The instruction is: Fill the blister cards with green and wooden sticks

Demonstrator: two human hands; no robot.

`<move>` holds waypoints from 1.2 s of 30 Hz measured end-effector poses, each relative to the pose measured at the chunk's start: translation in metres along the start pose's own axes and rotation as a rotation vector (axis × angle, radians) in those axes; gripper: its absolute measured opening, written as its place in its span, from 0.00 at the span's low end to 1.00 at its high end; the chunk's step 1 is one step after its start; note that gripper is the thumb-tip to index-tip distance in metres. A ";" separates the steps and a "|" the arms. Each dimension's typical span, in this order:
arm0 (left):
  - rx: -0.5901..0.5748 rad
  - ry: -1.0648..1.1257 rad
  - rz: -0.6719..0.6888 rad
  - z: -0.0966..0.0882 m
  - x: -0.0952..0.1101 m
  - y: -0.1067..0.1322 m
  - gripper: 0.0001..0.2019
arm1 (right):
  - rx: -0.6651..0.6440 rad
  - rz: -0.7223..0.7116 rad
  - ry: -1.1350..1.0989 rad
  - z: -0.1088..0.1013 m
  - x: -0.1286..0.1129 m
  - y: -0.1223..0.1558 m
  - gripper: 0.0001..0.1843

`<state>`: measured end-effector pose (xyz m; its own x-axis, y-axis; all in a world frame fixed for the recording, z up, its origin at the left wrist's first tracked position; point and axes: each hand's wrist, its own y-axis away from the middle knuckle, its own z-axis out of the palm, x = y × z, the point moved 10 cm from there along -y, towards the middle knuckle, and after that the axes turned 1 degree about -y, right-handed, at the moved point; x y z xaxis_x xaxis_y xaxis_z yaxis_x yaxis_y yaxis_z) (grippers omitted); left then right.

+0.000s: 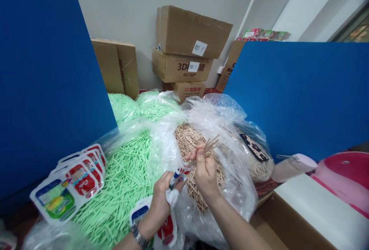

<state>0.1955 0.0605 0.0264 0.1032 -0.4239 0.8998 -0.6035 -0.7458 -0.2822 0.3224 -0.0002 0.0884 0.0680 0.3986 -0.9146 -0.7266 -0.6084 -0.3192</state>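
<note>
My left hand (pixel 162 193), with a watch on the wrist, is closed around a printed plastic pouch (pixel 175 179) with blue, red and white print. Pinched in my right hand (pixel 206 172) is a small bunch of thin brown straw-like sticks (pixel 212 144), whose lower ends point at the pouch's top; whether they are inside it I cannot tell. Beneath my right hand lies a clear bag of loose brown sticks (pixel 184 136). To the left, a bag of green sticks (pixel 127 173) spreads wide. More printed pouches (pixel 167 229) lie below my left forearm.
Fanned flat pouches (pixel 83 177) lie on the green sticks. Blue partitions (pixel 296 96) stand on both sides. Stacked cartons (pixel 187 30) are at the wall. On the right are a phone (pixel 253 148), a white cup-like container (pixel 294 167), a pink plastic stool-like item (pixel 343 177) and an open carton (pixel 282 219).
</note>
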 end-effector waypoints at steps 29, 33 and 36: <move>-0.057 -0.054 0.150 0.006 0.023 -0.014 0.04 | -0.146 0.073 0.365 -0.011 0.022 0.004 0.22; -0.074 -0.007 0.106 0.011 0.019 -0.022 0.08 | -0.128 0.001 0.353 -0.023 0.008 -0.009 0.25; -0.077 0.075 0.035 0.012 0.012 -0.025 0.08 | -0.320 -0.071 0.493 -0.011 0.006 -0.008 0.21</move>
<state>0.2219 0.0680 0.0406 0.0231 -0.4070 0.9131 -0.6648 -0.6884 -0.2900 0.3367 -0.0006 0.0829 0.4739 0.1264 -0.8715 -0.4717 -0.7993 -0.3724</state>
